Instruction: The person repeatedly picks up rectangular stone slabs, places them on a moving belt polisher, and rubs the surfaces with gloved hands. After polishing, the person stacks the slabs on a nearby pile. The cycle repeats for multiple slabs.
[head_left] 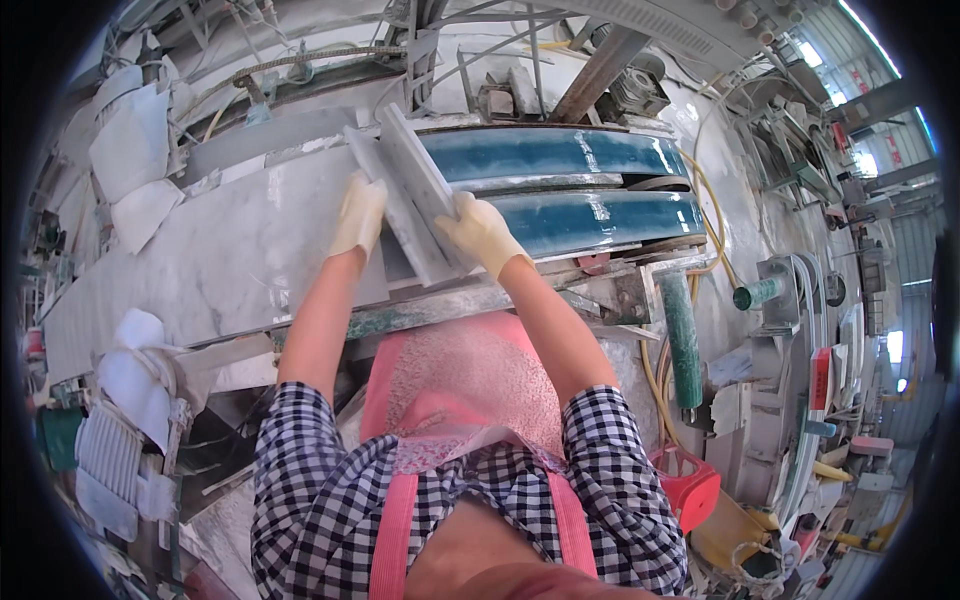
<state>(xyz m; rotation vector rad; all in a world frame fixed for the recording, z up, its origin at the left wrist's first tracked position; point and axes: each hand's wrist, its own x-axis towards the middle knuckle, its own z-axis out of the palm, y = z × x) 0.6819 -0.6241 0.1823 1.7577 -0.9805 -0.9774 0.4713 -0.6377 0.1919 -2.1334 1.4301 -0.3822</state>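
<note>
Though unclear in number, pale strips (402, 212) lengthwise toward upper left.

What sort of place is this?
Probably a stone-working workshop, judging by the pale stone-like strips being handled, the broad marbled slab at left, and the long blue bands of what looks like machinery.

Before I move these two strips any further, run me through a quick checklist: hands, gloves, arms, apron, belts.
1. Left hand on the left grey strip: ok, it grips the strip's left edge.
2. Right hand on the right grey strip: ok, it grips the right edge.
3. Gloves on both hands: ok, cream-coloured.
4. Forearms covered: not ok, bare between gloves and checked sleeves.
5. Pink apron worn: ok.
6. Blue belts stopped: cannot tell from one still picture.
</note>
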